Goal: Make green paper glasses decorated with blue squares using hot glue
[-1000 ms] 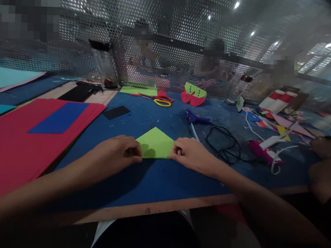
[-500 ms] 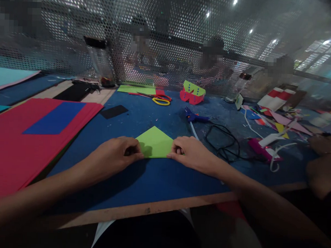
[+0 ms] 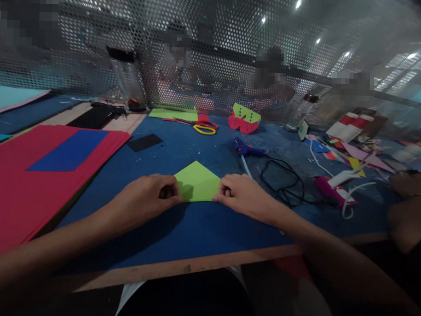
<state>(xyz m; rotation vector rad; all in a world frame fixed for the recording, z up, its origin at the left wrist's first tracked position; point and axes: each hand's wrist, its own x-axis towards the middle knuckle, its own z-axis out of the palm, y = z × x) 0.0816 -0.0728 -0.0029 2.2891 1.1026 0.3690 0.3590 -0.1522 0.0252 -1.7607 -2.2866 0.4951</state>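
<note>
A lime-green sheet of paper (image 3: pixel 200 181) lies on the blue table top, its far edge rising to a point and its near edge straight. At the left corner, my left hand (image 3: pixel 152 191) pinches the paper between thumb and curled fingers. My right hand (image 3: pixel 242 192) grips the right corner in the same way. Both corners are hidden under the fingers. Beyond the paper lie scissors (image 3: pixel 205 127) with red and yellow handles and a blue glue gun (image 3: pixel 248 147) with a coiled black cord.
Red sheets (image 3: pixel 12 183) carrying a blue paper strip (image 3: pixel 71 151) lie at left, near a small black card (image 3: pixel 144 142). A green-and-red paper butterfly (image 3: pixel 244 118) stands behind. A pink glue gun (image 3: pixel 333 191) and paper scraps lie right, beside another person's hands (image 3: pixel 407 206).
Both hands keep their hold on the green paper's corners in the same place. Only a very slight shift of the camera view shows.
</note>
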